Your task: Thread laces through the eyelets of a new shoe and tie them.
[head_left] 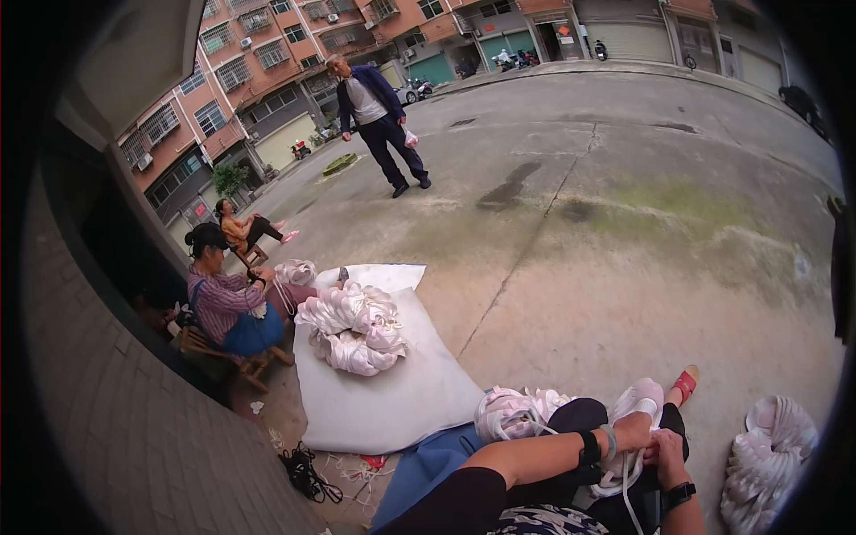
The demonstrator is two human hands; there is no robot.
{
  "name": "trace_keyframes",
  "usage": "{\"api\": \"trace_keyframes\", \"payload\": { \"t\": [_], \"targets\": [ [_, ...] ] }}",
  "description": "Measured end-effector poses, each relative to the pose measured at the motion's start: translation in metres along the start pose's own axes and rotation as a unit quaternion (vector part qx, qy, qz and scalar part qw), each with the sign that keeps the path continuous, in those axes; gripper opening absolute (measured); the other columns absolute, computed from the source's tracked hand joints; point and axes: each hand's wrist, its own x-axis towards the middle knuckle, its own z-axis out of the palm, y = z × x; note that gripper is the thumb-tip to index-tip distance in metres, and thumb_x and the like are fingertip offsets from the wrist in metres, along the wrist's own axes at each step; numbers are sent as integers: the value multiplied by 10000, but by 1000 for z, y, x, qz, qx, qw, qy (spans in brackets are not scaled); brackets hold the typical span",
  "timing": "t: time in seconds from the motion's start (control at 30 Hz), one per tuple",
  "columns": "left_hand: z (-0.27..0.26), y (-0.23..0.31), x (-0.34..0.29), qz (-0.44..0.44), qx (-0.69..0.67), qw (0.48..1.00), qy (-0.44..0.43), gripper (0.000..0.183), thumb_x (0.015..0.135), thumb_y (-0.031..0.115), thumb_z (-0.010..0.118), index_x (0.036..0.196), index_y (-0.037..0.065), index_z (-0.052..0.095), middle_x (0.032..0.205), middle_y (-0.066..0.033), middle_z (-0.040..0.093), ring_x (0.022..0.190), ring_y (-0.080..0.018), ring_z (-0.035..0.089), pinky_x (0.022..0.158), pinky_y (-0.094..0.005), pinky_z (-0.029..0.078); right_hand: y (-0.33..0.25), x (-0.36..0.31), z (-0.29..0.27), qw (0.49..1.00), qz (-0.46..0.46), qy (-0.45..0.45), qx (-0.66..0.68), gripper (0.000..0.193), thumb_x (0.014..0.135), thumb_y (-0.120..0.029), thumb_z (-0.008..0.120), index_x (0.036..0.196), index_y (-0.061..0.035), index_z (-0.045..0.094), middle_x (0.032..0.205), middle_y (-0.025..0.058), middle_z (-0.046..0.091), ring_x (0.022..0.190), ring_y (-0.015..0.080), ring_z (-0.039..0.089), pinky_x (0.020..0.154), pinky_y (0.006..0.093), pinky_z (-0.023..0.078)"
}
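A pale pink-and-white shoe upper (640,399) rests over my lap, its rounded toe pointing away from me. My left hand (631,432) is closed on its near end, with the fingers partly hidden. Right beside it, my right hand (666,456) has bent fingers pinched at the white lace (631,501), which hangs down over my dark trousers. More white lace loops lie under my hands. A bundle of similar uppers (508,414) sits just left of my knee.
Another stack of uppers (769,468) stands on the ground at right. A large pile (352,325) lies on a white sheet (383,406). Black cords (308,477) lie by the wall. One person (227,299) works seated at left, another sits behind, and a third (374,116) stands on the pavement.
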Motion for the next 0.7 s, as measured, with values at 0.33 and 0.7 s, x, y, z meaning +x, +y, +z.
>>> {"api": "trace_keyframes", "payload": {
  "t": [0.33,0.7],
  "targets": [
    [50,-13,-1,15,-165,985,53,234,650,145,630,826,-8,622,788,-218,623,760,-338,606,667,-379,471,12,40,-15,979,201,19,23,123,755,-125,568,653,-78,519,531,22,507,399,140,483,361,254,402],
    [48,-26,7,28,-228,973,12,260,592,196,686,613,-50,606,600,-184,601,549,-268,603,510,-354,459,36,39,-14,995,65,73,22,155,725,-73,498,572,-91,484,496,12,461,347,114,415,321,244,342]
  ]
}}
